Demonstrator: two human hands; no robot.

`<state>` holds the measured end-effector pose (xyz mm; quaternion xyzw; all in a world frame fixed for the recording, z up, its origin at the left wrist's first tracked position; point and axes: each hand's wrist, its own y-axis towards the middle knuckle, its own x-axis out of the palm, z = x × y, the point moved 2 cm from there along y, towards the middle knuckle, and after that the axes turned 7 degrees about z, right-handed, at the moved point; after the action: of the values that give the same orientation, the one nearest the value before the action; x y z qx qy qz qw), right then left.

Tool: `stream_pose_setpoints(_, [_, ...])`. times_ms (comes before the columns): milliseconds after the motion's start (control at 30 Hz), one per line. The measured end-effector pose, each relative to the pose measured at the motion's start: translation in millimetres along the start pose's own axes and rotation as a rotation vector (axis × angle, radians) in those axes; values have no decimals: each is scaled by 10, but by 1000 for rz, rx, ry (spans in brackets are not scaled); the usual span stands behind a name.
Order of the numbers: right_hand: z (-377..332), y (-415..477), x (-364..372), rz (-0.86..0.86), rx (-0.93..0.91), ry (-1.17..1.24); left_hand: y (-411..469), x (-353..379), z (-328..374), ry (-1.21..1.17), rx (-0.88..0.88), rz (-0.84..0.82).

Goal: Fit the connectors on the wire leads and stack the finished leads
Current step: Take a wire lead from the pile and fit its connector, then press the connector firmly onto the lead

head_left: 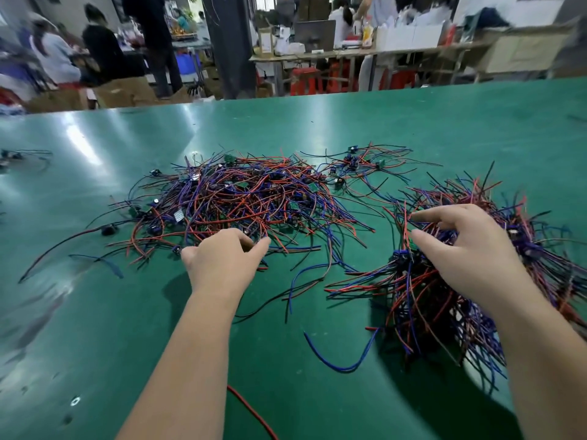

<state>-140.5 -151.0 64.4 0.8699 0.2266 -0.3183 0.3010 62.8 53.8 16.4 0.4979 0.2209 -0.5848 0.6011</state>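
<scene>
Head view, glossy green table [286,128], crowded workshop behind, left hand [222,258] grip unclear, right hand [470,249] spread on wire leads [425,303].

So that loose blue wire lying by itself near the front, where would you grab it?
Probably pinch the blue wire near its free left end, coming from above. It lies flat on the table in a U-shaped curve. That end sits clear, while its right end reaches the edge of the right pile.

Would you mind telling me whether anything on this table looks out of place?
A blue wire and a red wire lie loose on the table, at its near side, outside the left pile and right pile.
</scene>
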Motion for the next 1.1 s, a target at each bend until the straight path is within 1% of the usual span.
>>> stream_pose_setpoints(133, [-30,-39,54,-51,-2,32,-7,8,-20,68,33,17])
stream_pose_setpoints(200, [-36,-50,74,-67,-1,61,-16,-10,-20,35,24,66])
stream_pose_setpoints(233, [-34,-50,81,-68,8,87,-20,-19,-18,-17,1,93])
stream_pose_setpoints(267, [-31,-50,85,-67,19,114,-26,-37,-7,-109,-41,121])
stream_pose_setpoints(300, [-29,-48,88,-62,29,138,-20,-59,7,-260,-101,145])
stream_pose_setpoints(367, [-26,-37,95,-50,43,179,6,-117,43,-742,-271,152])
stream_pose_setpoints(433, [-18,-25,103,-47,54,214,33,-211,86,-1206,-402,106])
stream_pose_setpoints(467, [-10,-19,108,-47,57,226,40,-257,107,-1377,-411,63])
stream_pose_setpoints(533, [0,-15,109,-33,63,249,29,-353,165,-1615,-348,-45])
stream_pose_setpoints(600, [-15,-15,102,20,62,305,-5,-428,210,-1725,-254,-189])
stream_pose_setpoints(667, [-49,-2,110,64,64,435,-52,-493,247,-1799,-143,-397])
stream_pose_setpoints(700, [-74,2,123,40,81,549,-81,-524,278,-1823,-73,-516])
stream_pose_setpoints(733, [-111,-5,140,-26,111,682,-118,-550,319,-1827,4,-636])
stream_pose_setpoints(800, [-200,-44,186,-234,206,940,-219,-569,431,-1781,157,-849])
stream_pose_setpoints(867, [-261,-96,237,-427,291,1081,-354,-543,566,-1717,272,-1011])
stream_pose_setpoints(900, [-279,-119,261,-489,311,1123,-425,-518,627,-1674,319,-1075])
stream_pose_setpoints(967, [-320,-157,285,-532,316,1180,-583,-468,736,-1548,435,-1169])
stream_pose_setpoints(1033, [-338,-170,283,-499,304,1190,-712,-406,799,-1321,538,-1219])
stream_pose_setpoints(1100, [-329,-166,268,-461,278,1212,-772,-364,799,-1099,589,-1295])
